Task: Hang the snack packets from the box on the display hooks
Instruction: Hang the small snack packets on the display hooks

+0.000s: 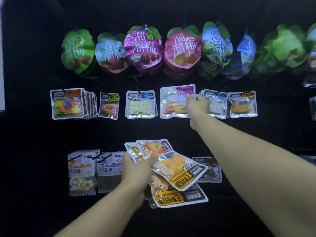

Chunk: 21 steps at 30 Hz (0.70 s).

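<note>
Three rows of snack packets were seen hanging on a black display board (30,130), viewed from the head camera.

Along the top row, large leaf-topped plum pouches (143,47) were hung side by side in green, pale blue, purple and pink; those at the far right were blurred.

In the middle row, smaller clear-windowed packets were hung from black hooks (138,90): a stack with orange, purple and yellow cubes (67,103) at the left, then a jelly bean packet (109,106), a packet of pale round tablets (141,104), a packet of pink and green gummy strips (174,101), and two more packets further right.

On the bottom row, two white packets with Japanese lettering (81,171) were hung at the left, and a dark packet (211,170) was partly hidden at the right.

Both bare forearms were stretched forward from the lower edge.

A fanned bundle of loose packets (177,170) was gripped by the left hand (136,170), its fingers curled round the stack in front of the bottom row. Yellow-labelled packets with orange contents were spread to the lower right, and candy packets stuck out at the top.

The right hand (196,105) was raised to the middle row, where the upper right edge of the gummy strip packet was pinched by its fingers, with the packet's top at its hook. Whether the hole was fully over the hook could not be told.
</note>
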Each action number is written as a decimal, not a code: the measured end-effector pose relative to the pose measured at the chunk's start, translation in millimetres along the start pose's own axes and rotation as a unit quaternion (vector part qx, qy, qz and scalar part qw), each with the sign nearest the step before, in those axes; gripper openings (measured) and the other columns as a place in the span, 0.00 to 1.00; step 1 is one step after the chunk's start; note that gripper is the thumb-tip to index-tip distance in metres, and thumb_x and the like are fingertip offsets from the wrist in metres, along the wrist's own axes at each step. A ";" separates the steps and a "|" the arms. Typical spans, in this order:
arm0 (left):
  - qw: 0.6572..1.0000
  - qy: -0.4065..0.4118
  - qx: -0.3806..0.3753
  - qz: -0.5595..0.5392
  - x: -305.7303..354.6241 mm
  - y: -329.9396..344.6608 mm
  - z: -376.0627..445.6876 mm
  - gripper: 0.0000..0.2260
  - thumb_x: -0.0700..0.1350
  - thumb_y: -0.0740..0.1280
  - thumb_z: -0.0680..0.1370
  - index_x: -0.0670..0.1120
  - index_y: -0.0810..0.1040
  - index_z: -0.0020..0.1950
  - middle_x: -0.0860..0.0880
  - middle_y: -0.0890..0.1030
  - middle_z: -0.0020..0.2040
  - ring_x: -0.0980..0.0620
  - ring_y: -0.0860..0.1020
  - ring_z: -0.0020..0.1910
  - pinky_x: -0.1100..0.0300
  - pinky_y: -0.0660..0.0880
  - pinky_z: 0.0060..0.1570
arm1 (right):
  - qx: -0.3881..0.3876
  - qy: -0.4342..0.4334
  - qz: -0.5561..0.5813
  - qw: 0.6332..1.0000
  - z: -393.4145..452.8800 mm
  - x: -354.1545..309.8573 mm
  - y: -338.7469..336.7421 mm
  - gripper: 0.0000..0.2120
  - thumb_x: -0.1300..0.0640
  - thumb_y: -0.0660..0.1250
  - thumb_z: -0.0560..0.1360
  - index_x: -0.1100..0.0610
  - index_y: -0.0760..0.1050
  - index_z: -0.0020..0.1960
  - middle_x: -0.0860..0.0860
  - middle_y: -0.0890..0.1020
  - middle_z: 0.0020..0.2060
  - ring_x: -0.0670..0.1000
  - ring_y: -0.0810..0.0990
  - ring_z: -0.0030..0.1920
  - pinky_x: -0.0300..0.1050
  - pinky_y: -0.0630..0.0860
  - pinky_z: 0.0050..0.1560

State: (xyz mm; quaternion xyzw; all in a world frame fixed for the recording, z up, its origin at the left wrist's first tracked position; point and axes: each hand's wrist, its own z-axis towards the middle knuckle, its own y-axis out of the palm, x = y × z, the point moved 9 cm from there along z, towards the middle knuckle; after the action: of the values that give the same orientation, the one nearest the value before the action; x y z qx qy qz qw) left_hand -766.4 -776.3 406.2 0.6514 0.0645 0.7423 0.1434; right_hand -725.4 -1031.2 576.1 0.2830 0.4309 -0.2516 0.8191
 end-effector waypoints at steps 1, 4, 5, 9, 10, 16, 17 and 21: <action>1.000 0.003 -0.003 -0.001 -0.2 -0.3 -1.1 0.15 0.40 0.75 0.79 0.55 0.73 0.57 0.44 0.87 0.52 0.39 0.88 0.45 0.40 0.86 0.45 | 0.002 0.004 -0.001 1.000 3.4 -1.7 -0.2 0.18 0.52 0.67 0.82 0.52 0.71 0.35 0.46 0.76 0.38 0.62 0.81 0.40 0.50 0.82 0.51; 1.000 0.003 -0.010 0.003 -3.7 -1.5 -0.2 0.15 0.41 0.75 0.80 0.55 0.72 0.57 0.44 0.88 0.50 0.39 0.89 0.42 0.39 0.86 0.45 | 0.011 0.018 -0.021 1.000 13.3 -3.0 -2.6 0.16 0.51 0.68 0.82 0.52 0.72 0.36 0.50 0.79 0.38 0.69 0.85 0.47 0.47 0.78 0.44; 1.000 0.005 -0.011 0.007 -3.6 -1.6 -0.5 0.16 0.41 0.75 0.80 0.55 0.72 0.57 0.44 0.88 0.50 0.40 0.89 0.41 0.42 0.86 0.43 | 0.011 0.022 -0.026 0.999 14.8 -4.2 -2.5 0.16 0.51 0.68 0.82 0.52 0.72 0.37 0.53 0.78 0.37 0.69 0.84 0.45 0.46 0.76 0.43; 1.000 0.009 -0.009 0.010 -7.0 -1.6 -0.1 0.19 0.42 0.76 0.80 0.55 0.72 0.64 0.44 0.88 0.51 0.41 0.89 0.37 0.49 0.84 0.34 | 0.007 0.017 -0.027 0.999 18.5 -11.3 0.7 0.12 0.52 0.68 0.82 0.52 0.75 0.41 0.54 0.76 0.37 0.64 0.81 0.39 0.56 0.81 0.59; 1.000 0.008 -0.005 0.006 -8.7 -2.1 0.9 0.20 0.42 0.76 0.80 0.55 0.71 0.66 0.44 0.88 0.51 0.42 0.89 0.37 0.51 0.83 0.32 | 0.005 0.018 -0.028 0.999 19.6 -11.1 1.7 0.12 0.52 0.68 0.82 0.52 0.75 0.41 0.54 0.77 0.38 0.64 0.82 0.39 0.58 0.80 0.60; 1.000 0.016 -0.012 -0.001 -15.8 -3.6 1.1 0.21 0.40 0.75 0.80 0.51 0.69 0.68 0.47 0.84 0.50 0.57 0.85 0.27 0.66 0.75 0.20 | -0.007 0.013 -0.031 0.999 19.6 -10.8 6.7 0.11 0.53 0.69 0.82 0.58 0.77 0.44 0.55 0.81 0.41 0.64 0.82 0.41 0.59 0.83 0.57; 1.000 0.015 -0.013 0.003 -17.2 -3.9 1.3 0.21 0.40 0.75 0.80 0.51 0.70 0.67 0.47 0.84 0.50 0.57 0.85 0.27 0.66 0.75 0.20 | -0.007 0.010 -0.030 0.999 19.1 -11.6 6.6 0.12 0.53 0.69 0.82 0.58 0.77 0.43 0.56 0.81 0.41 0.66 0.83 0.42 0.57 0.84 0.56; 1.000 0.003 0.005 0.016 -23.4 -8.9 4.2 0.20 0.41 0.76 0.79 0.52 0.70 0.66 0.46 0.86 0.49 0.47 0.88 0.34 0.58 0.79 0.28 | -0.023 0.017 -0.035 0.999 20.2 -3.4 9.5 0.12 0.52 0.69 0.81 0.59 0.77 0.44 0.61 0.84 0.42 0.60 0.80 0.40 0.61 0.83 0.56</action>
State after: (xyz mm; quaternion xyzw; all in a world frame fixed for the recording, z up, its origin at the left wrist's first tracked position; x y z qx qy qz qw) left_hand -758.5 -775.1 382.1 0.6504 0.0584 0.7464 0.1285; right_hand -709.5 -1037.7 590.9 0.2529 0.4599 -0.2652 0.8088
